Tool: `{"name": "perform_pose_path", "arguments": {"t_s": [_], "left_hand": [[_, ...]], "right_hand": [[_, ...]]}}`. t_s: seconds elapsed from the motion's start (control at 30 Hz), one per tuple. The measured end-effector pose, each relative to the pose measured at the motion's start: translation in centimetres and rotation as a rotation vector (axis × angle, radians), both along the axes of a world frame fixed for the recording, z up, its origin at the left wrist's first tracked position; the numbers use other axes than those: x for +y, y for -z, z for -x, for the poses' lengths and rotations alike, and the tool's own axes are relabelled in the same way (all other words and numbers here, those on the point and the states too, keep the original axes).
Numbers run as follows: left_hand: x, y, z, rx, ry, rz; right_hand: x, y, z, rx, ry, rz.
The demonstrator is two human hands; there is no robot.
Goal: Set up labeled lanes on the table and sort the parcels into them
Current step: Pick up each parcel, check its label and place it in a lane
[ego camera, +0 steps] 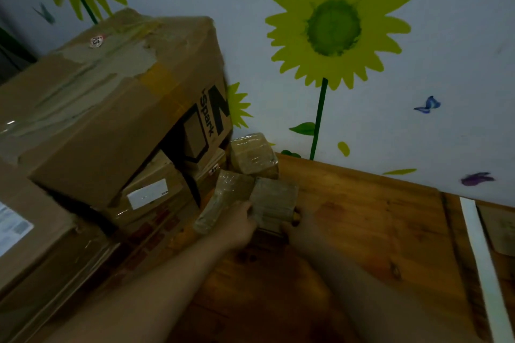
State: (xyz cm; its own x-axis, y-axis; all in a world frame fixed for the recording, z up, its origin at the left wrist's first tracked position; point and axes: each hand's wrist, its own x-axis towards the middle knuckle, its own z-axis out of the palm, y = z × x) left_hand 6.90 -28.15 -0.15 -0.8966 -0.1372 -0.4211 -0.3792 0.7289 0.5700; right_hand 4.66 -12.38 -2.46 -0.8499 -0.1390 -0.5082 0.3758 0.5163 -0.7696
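Here the left hand [241, 221] and the blurry right hand [299, 227] grip a small taped parcel [274, 198] from either side, just beside stacked cartons [111, 120] on the tabletop [362, 217].

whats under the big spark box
A white-labelled box and a second box beside it show under the Spark box, both partly covered. Whatever lies further back underneath is hidden.

Home room; sunflower wall decals [334, 28]; stacked cardboard boxes [111, 97]; wooden table [362, 217].
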Motion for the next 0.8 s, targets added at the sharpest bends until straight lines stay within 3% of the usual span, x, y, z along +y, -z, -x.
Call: {"name": "perform_pose_path", "arguments": {"t_s": [0.13,0.27,0.47,0.63,0.73,0.8], "left_hand": [[0.7,-1.3,-0.7,0.093,-0.156,-0.194],[1.0,-4.2,-1.6,0.204,-0.247,-0.337],[1.0,-9.9,-4.9,0.271,-0.258,-0.553],[0.8,-15.4,-10.2,0.330,-0.265,-0.824],[0.4,-17.3,-13.0,0.353,-0.258,-0.819],[0.4,-17.9,-14.8,0.388,-0.250,-0.785]], "right_hand": [[1.0,-1.0,-1.0,0.039,0.025,0.045],[1.9,-3.7,-2.0,0.197,0.053,0.069],[2.5,-9.5,-4.9,0.427,0.081,0.048],[2.1,-14.9,-10.9,0.535,0.113,0.187],[1.6,-18.8,-14.8,0.546,0.229,0.327],[1.4,-20.5,-16.8,0.569,0.302,0.306]]}}
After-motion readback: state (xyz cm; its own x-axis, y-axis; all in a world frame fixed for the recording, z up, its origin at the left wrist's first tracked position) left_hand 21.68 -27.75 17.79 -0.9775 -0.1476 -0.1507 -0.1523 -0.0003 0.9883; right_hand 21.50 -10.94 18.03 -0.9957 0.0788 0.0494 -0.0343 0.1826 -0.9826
